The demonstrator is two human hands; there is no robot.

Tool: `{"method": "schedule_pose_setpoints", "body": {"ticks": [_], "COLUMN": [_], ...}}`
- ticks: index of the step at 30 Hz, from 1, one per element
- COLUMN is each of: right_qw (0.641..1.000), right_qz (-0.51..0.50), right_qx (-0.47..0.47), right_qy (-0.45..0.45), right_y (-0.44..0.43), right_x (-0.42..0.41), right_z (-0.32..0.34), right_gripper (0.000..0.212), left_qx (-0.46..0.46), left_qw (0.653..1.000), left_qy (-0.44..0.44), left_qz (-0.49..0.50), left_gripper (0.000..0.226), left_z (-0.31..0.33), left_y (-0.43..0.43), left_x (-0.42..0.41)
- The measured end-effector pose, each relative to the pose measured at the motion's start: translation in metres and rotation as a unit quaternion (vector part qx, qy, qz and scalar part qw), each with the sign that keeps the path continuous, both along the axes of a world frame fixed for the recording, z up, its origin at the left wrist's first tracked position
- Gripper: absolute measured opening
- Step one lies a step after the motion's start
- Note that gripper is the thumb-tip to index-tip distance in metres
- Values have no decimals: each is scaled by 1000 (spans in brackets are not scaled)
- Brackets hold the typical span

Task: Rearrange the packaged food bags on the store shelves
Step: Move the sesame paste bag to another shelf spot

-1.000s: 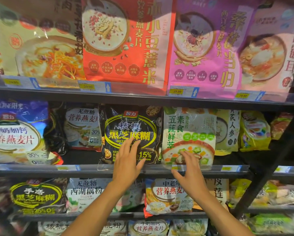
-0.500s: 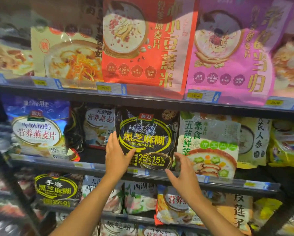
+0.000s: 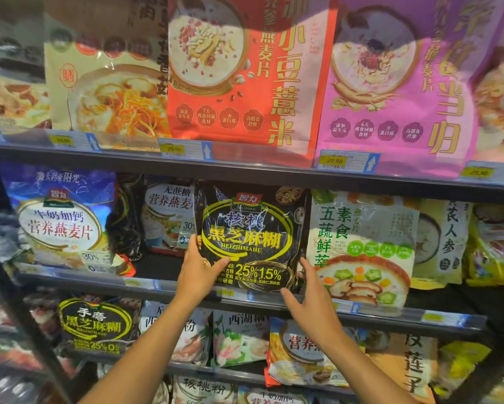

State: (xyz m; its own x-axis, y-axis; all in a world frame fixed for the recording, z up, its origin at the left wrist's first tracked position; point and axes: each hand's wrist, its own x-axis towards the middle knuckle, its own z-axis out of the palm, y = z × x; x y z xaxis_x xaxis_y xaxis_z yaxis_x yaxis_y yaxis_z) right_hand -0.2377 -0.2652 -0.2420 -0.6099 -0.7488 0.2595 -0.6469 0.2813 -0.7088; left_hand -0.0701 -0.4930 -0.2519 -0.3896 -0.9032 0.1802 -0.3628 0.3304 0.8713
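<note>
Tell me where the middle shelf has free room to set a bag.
Bare shelf shows between the blue bag and the black bag that the left hand holds, before the set-back white bag. Right of the black bag, bags stand packed.

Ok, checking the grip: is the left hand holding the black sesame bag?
Yes, the left hand pinches the black sesame bag by its lower left edge.

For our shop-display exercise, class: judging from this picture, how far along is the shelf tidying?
Done: the top-shelf bags stand face-out in a row. In hand: the left hand grips the black bag by its lower left edge, with the right hand open at its lower right corner. Probably left: the dark bag turned sideways beside the blue bag.
</note>
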Motion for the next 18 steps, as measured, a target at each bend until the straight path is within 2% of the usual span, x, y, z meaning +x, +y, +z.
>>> {"method": "schedule_pose_setpoints", "body": {"ticks": [18], "right_qw": [998], "right_qz": [-52], "right_qx": [-21], "right_qy": [-19], "right_y": [26], "right_x": [-22], "right_z": [1], "right_gripper": [77], "left_qx": [-1], "left_qw": [1000], "left_qy": [-7], "left_qz": [7], "left_gripper": [107], "left_z": [1], "left_y": [4], "left_x": [1]}}
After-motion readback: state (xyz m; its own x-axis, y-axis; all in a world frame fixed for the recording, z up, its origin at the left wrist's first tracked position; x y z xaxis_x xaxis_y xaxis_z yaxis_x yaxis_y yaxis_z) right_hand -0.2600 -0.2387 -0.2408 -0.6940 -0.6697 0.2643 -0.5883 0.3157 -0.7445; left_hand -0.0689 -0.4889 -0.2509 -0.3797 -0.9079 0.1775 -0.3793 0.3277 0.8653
